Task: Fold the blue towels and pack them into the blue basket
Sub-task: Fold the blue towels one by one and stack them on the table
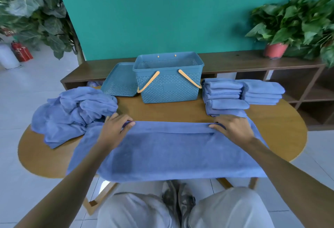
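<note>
Blue cloth covers most of the wooden counter [282,137]. One towel [162,151] lies spread in front of the person, its far edge doubled over, its near edge hanging off the counter. Two piles of folded towels [242,94] stand on the right, just beside the blue basket [168,83], which looks empty as far as its inside shows; its lid [119,81] leans against its left side. A heap of unfolded towels [74,112] waits on the left. So I judge the folding partly done and the packing not begun. Both arms reach forward, palms down. The left hand [115,128] pinches the folded far edge near its left end, and the right hand [233,128] pinches it near its right end: each grip is narrow, closed on the cloth
</note>
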